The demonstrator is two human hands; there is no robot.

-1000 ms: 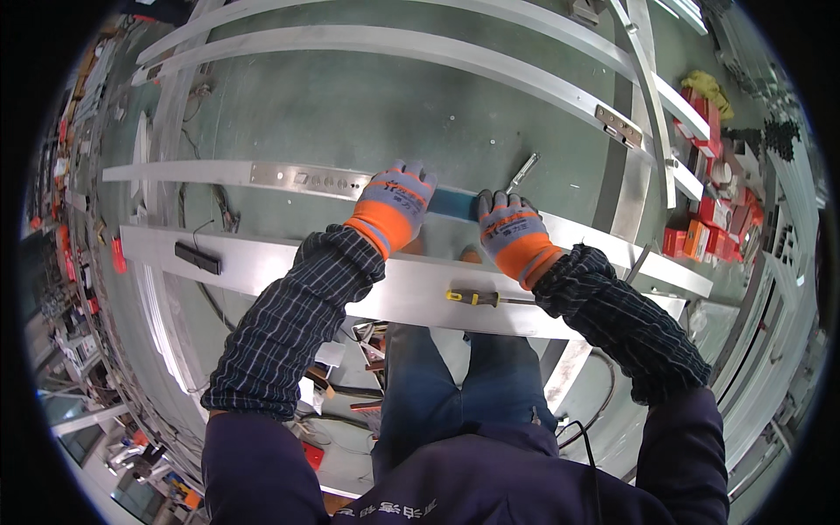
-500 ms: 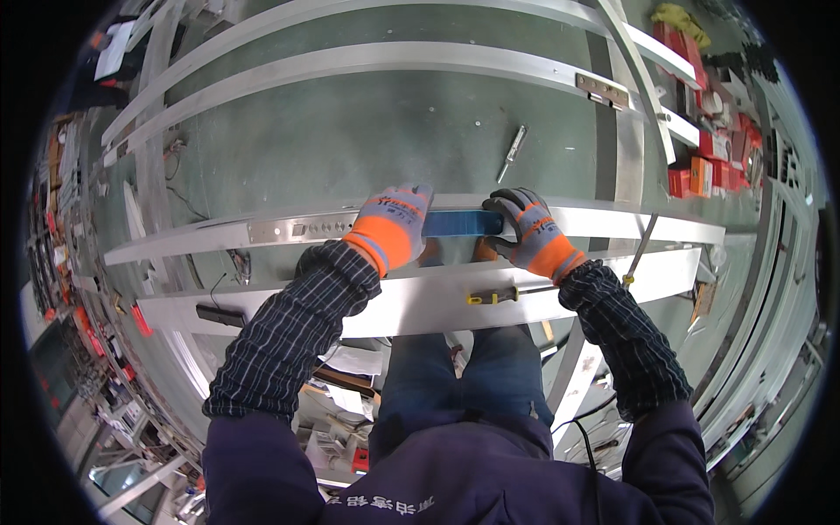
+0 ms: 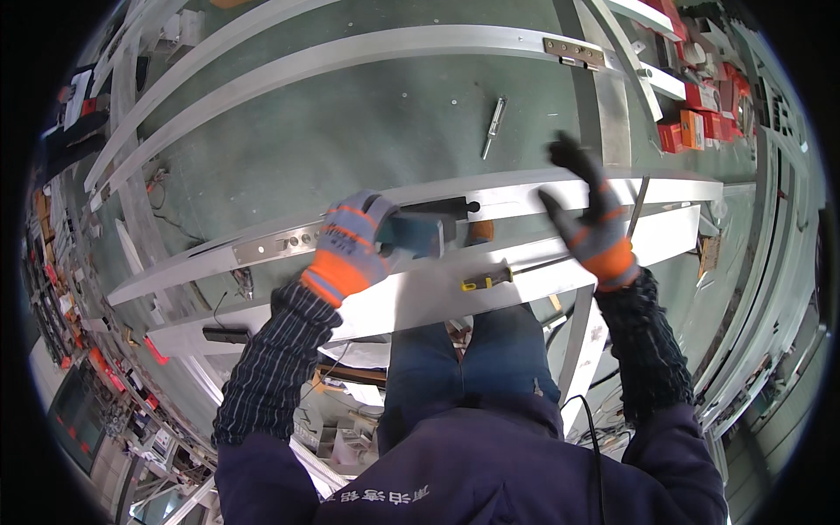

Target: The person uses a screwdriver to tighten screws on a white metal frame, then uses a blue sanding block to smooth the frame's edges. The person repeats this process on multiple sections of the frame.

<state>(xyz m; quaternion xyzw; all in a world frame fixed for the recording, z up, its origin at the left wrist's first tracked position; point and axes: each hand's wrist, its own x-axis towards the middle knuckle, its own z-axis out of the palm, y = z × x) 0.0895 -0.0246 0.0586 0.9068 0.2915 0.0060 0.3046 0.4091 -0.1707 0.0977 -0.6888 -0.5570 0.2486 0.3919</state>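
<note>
Aluminium rail (image 3: pixel 525 197), power tool (image 3: pixel 424 232) in left hand (image 3: pixel 354 241)

1. A blue-bodied power tool with a black front end (image 3: pixel 429 229) lies sideways on a long pale aluminium frame rail (image 3: pixel 542 188), clasped at its rear.
2. The rail runs left to right, bearing a screwed-on flat metal plate (image 3: pixel 273 245).

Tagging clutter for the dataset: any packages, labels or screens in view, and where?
Red and orange boxes: small rectangular cartons, clustered far right beyond the aluminium frame.
Red boxes: small, in a row at the lower left edge.
Dark panel: lower left, possibly a screen; too blurred to confirm.
</note>
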